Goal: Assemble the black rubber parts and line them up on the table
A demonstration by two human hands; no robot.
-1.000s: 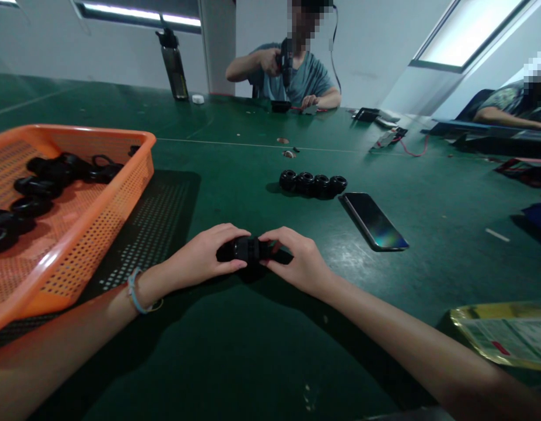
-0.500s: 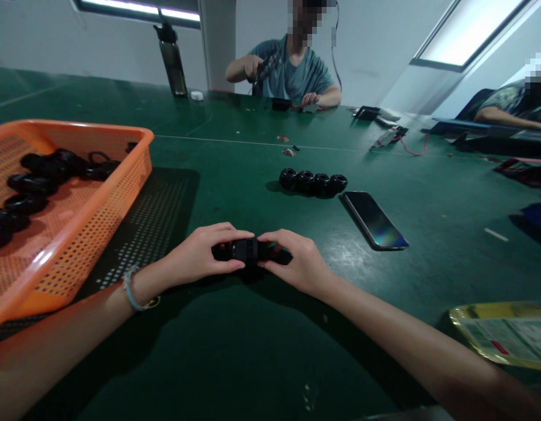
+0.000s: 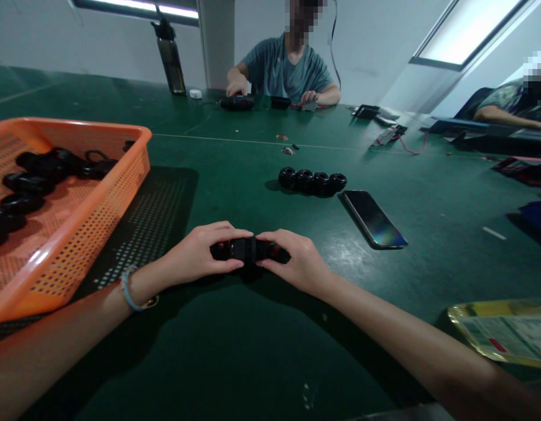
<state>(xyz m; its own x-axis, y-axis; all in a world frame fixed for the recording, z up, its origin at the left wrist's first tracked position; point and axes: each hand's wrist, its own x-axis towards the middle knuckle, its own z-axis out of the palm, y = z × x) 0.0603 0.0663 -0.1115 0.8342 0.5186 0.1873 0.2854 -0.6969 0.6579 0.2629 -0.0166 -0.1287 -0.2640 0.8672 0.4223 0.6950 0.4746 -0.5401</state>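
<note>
Both hands meet over the green table, a little in from its near edge and roughly midway along it. The left hand and the right hand are each closed on one end of a black cylindrical part, fingers curled over the top and thumbs pressed in from the near side; the part lies level between them, and whether it rests on the table cannot be told. A blue band sits on the left wrist. At the table's left edge stands an orange mesh basket holding loose black rings, and a dark perforated mat lies just beside the basket. Farther toward the table's middle, a row of four black parts lies side by side, touching one another, with a phone face up just beside the row's right end. A yellow-edged packet lies at the near right corner. At the far edge, another person sits with both hands on the table, and a dark bottle stands upright to that person's side. A second person's arm shows at the far right edge.
</note>
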